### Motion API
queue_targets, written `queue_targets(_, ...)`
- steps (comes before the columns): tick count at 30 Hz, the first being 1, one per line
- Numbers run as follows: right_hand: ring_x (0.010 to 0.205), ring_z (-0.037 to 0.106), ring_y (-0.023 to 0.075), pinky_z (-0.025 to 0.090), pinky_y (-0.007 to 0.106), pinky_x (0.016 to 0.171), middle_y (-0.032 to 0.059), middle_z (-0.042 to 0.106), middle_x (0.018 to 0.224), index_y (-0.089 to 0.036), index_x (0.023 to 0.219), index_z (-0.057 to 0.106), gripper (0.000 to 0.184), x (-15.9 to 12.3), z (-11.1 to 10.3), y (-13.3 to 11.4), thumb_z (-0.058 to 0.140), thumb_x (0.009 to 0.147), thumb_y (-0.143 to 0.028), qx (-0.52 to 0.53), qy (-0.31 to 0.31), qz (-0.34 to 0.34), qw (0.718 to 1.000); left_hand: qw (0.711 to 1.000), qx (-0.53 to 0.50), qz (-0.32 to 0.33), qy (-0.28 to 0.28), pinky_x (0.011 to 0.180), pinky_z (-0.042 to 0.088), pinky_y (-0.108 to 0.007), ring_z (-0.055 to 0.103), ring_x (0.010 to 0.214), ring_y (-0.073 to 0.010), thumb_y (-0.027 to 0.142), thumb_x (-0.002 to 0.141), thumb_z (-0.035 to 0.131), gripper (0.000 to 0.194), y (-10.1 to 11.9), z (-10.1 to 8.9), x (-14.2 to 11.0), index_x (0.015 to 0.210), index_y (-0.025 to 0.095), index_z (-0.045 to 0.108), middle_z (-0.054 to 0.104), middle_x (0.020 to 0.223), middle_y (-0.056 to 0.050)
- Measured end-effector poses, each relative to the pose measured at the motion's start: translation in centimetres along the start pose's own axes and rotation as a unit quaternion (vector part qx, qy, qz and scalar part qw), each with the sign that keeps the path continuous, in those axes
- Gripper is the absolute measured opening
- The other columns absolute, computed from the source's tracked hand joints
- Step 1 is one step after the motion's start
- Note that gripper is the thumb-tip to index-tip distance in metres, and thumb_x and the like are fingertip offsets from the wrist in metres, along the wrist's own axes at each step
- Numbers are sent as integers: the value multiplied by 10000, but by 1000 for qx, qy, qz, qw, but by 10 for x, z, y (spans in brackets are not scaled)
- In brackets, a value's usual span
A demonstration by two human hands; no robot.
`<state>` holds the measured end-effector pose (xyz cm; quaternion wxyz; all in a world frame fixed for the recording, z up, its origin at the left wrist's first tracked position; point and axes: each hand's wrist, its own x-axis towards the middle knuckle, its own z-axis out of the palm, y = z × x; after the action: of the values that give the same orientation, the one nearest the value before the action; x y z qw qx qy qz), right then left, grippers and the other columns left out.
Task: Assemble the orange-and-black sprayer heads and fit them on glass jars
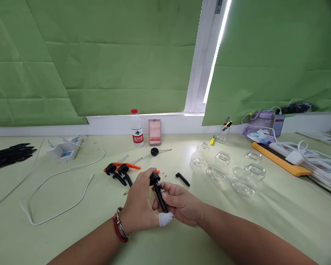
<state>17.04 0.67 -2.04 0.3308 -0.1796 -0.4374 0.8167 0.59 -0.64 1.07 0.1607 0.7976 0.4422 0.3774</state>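
In front of me, my left hand (140, 206) curls around a black round cap with a long black handle (161, 200). A white covering wraps its thumb, which presses near the handle's lower end. From the other side my right hand (180, 202) pinches the same handle between thumb and fingers. Some of its fingers are hidden behind the part. Two similar black cap assemblies (124, 169) with metal rods lie left of my hands, beside orange strips (129, 165). To the right rests a loose black handle piece (182, 179). Tiny metal bits (164, 174) lie just beyond my hands.
Several clear glass jars (219, 165) stand at right. At the back are a water bottle (137, 129), a phone (155, 131) and a black-knobbed metal rod (155, 151). White cables (71, 168) and a power strip (66, 149) occupy the left, near black strips (9, 156).
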Motion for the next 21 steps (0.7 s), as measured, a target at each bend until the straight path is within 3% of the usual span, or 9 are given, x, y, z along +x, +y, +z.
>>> queue_targets(2, 682, 581, 130, 409, 254, 624, 59, 641, 815, -163, 1012, 528, 302, 2, -5, -3, 620, 820, -377, -84, 31, -8, 996, 998, -41, -43, -18, 915, 415, -450, 490, 1089, -296, 349, 499, 773, 976, -3, -2, -1, 1302, 234, 231, 452, 1206, -112)
queue_targets(4, 620, 553, 124, 423, 269, 599, 38, 616, 779, -162, 983, 541, 242, 3, -13, -7, 567, 845, -359, -219, 109, -23, 969, 991, -92, -87, -42, 920, 403, -435, 496, 1065, -270, 334, 516, 783, 963, -3, -6, 0, 1292, 251, 219, 472, 1182, -96)
queue_targets(6, 621, 540, 128, 433, 286, 613, 37, 602, 799, -167, 985, 558, 187, 5, -22, -12, 501, 873, -305, -387, 205, -52, 897, 978, -146, -134, -71, 894, 406, -404, 512, 998, -232, 300, 553, 773, 896, -2, -10, 2, 1263, 262, 228, 512, 1102, -67)
queue_targets(8, 732, 561, 150, 435, 302, 692, 61, 600, 901, -170, 1021, 578, 197, 8, -30, -15, 448, 885, -230, -538, 260, -83, 798, 956, -207, -181, -102, 827, 423, -359, 519, 902, -193, 268, 600, 739, 792, 0, -13, 4, 1224, 267, 251, 538, 1006, -37)
queue_targets(10, 844, 560, 165, 419, 298, 752, 86, 577, 1016, -167, 1078, 583, 255, 13, -38, -15, 416, 885, -167, -638, 260, -93, 719, 924, -280, -227, -129, 733, 427, -308, 511, 811, -160, 250, 641, 693, 684, 1, -16, 6, 1186, 269, 278, 544, 933, -14)
queue_targets(13, 812, 556, 157, 392, 269, 682, 93, 546, 1038, -165, 1127, 567, 301, 21, -46, -9, 401, 880, -119, -728, 226, -48, 646, 869, -378, -280, -154, 607, 390, -250, 507, 733, -138, 257, 703, 605, 513, 1, -17, 6, 1138, 265, 332, 542, 869, -3)
queue_targets(15, 709, 537, 134, 350, 259, 606, 81, 536, 985, -164, 1049, 592, 267, 24, -48, -5, 409, 868, -97, -772, 201, -12, 603, 835, -426, -304, -171, 563, 372, -240, 533, 704, -140, 289, 745, 557, 423, -1, -17, 5, 1117, 261, 358, 544, 850, -6)
queue_targets(18, 621, 492, 114, 296, 262, 557, 64, 524, 909, -159, 877, 609, 204, 24, -49, -3, 421, 859, -81, -802, 177, 14, 570, 790, -476, -333, -197, 516, 377, -237, 577, 635, -142, 362, 781, 512, 353, -5, -15, 4, 1091, 260, 376, 546, 836, -6)
queue_targets(21, 658, 503, 119, 304, 261, 585, 60, 530, 900, -162, 825, 600, 199, 21, -46, -5, 420, 873, -92, -790, 180, 9, 587, 756, -506, -351, -222, 462, 381, -222, 598, 579, -147, 411, 763, 497, 357, -7, -14, 4, 1065, 251, 391, 547, 797, -2)
